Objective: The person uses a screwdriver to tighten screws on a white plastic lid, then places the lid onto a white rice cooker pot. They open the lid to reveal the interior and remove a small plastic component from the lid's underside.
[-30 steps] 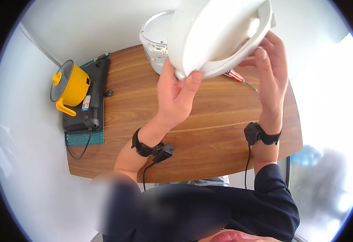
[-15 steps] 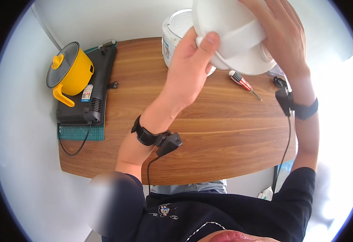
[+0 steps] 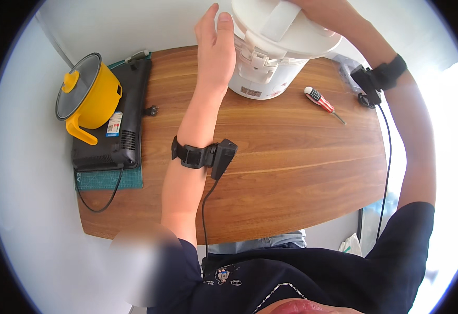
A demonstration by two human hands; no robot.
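While the white pot (image 3: 284, 78) is standing on the table (image 3: 271, 183), the L hand (image 3: 216, 55) is hanging just left of it, fingers (image 3: 206, 27) pointing away, thumb (image 3: 225, 23) apart, gripping nothing. R hand (image 3: 326, 9) is leaning nearer, over the pot's lid (image 3: 308, 36); its fingers are hiding out of view, so can't tell if they're pinching. Lid's long strip (image 3: 281, 21) is slanting twd the pot's front latch (image 3: 260, 62).

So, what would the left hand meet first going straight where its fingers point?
Probably the smooth white wall ahead: the left hand points past the left side of the round white lidded cooker, though depth is unclear.
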